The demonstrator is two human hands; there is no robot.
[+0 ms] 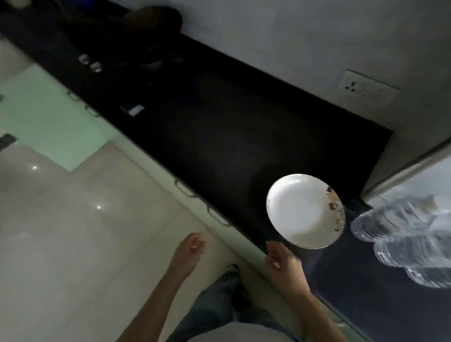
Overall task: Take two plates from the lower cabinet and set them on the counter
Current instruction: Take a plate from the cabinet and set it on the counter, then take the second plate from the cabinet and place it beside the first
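Right hand [280, 261] grips plate [303, 210] — seemingly above counter [218, 135].

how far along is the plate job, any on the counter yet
Done: nothing is clearly set down; no other plate shows on the dark counter. In hand: the right hand holds one white plate by its near rim over the counter edge. The left hand is empty. Left: set this plate down, fetch the second.

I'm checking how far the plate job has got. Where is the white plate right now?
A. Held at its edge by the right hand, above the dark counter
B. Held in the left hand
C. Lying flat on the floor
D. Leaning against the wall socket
A: the right hand grips the near edge of the white plate over the dark counter, while the left hand is empty.
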